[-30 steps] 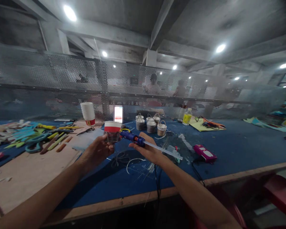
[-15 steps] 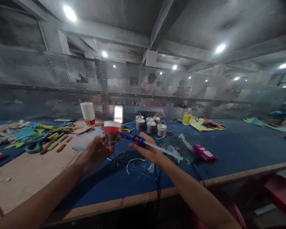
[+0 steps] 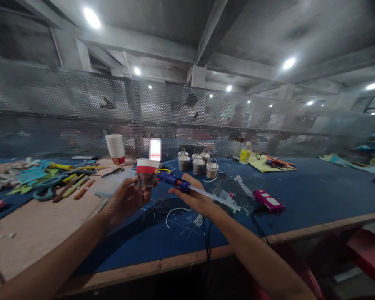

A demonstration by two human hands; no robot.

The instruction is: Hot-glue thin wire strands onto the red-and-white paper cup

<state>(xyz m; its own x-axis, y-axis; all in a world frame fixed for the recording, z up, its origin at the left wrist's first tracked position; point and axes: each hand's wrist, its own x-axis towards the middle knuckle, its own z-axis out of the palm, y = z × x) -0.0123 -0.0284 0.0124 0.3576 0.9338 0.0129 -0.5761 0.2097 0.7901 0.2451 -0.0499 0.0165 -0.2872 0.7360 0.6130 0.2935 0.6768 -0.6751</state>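
The left hand [image 3: 125, 200] grips a small clear plastic cup with a red-and-white paper band [image 3: 146, 173] above the blue table [image 3: 300, 196]. The right hand [image 3: 195, 198] is closed around a blue glue gun [image 3: 175, 180] (a clear stick juts out behind), its nozzle at 3 o'clock of the cup, touching it.

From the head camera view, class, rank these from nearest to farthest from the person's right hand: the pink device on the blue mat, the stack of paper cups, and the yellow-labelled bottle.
1. Pink device: on the mat, just right of the right hand.
2. Yellow-labelled bottle: farther back and right, by the mesh screen.
3. Stack of paper cups: far left, back, beyond the left hand.
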